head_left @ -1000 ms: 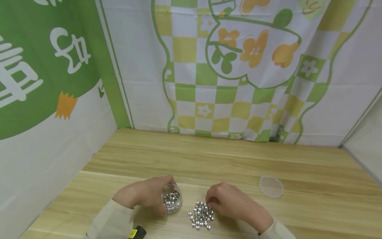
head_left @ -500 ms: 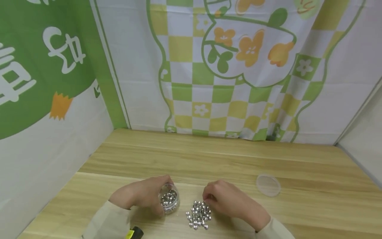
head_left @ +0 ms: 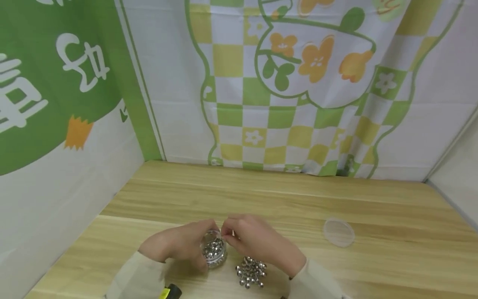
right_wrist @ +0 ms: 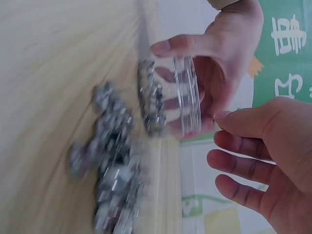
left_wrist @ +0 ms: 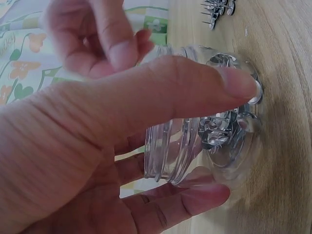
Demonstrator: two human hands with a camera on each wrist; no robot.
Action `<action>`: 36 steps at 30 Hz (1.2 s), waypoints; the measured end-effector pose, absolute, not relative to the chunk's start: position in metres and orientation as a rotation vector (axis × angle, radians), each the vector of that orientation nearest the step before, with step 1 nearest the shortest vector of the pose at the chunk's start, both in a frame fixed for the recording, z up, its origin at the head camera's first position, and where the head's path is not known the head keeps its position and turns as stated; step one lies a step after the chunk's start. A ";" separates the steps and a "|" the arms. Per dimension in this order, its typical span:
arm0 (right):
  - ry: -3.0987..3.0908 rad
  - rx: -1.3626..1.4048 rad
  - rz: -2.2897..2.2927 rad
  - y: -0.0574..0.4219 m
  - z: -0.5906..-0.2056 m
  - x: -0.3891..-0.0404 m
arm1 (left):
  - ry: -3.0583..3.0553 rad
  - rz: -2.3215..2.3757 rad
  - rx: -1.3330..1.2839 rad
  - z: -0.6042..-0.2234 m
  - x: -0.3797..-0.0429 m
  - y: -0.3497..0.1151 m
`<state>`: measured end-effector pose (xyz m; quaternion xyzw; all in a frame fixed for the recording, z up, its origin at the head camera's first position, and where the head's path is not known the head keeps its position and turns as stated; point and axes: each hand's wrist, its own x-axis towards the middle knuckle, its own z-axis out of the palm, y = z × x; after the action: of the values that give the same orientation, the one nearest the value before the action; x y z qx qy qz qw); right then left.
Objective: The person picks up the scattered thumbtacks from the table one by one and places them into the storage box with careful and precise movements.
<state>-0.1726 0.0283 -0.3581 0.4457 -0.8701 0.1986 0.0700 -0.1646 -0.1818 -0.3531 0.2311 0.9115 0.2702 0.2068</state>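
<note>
My left hand (head_left: 183, 246) grips a clear round jar (head_left: 218, 262), which stands open on the wooden table. Silver dome-headed thumbtacks (head_left: 213, 248) lie inside it; in the left wrist view my thumb crosses the jar's near side and the fingers reach around the other. Just right of the jar's rim is my right hand (head_left: 257, 241), its thumb and forefinger pinched together. A tiny sliver of a thumbtack (right_wrist: 214, 120) shows at those fingertips, mostly hidden. A loose pile of thumbtacks (head_left: 251, 273) lies on the table beneath the right wrist, blurred in the right wrist view.
A clear round lid (head_left: 338, 232) lies flat on the table (head_left: 276, 195) to the right. By the left sleeve a black and yellow object (head_left: 171, 291) pokes in at the bottom edge. Printed curtains (head_left: 257, 120) hang behind the table and on its left.
My right hand has moved left and slightly away from me, from the pile's edge to the jar's rim. The left hand still grips the jar in the same place.
</note>
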 end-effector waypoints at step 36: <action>-2.673 1.283 0.564 0.062 -0.364 -0.166 | 2.560 0.724 0.641 -0.352 -0.165 -0.180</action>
<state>-0.1657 0.0619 -0.3639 0.4243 -0.8839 0.1865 0.0616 -0.1647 -0.1804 -0.3520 0.2294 0.9164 0.2592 0.2009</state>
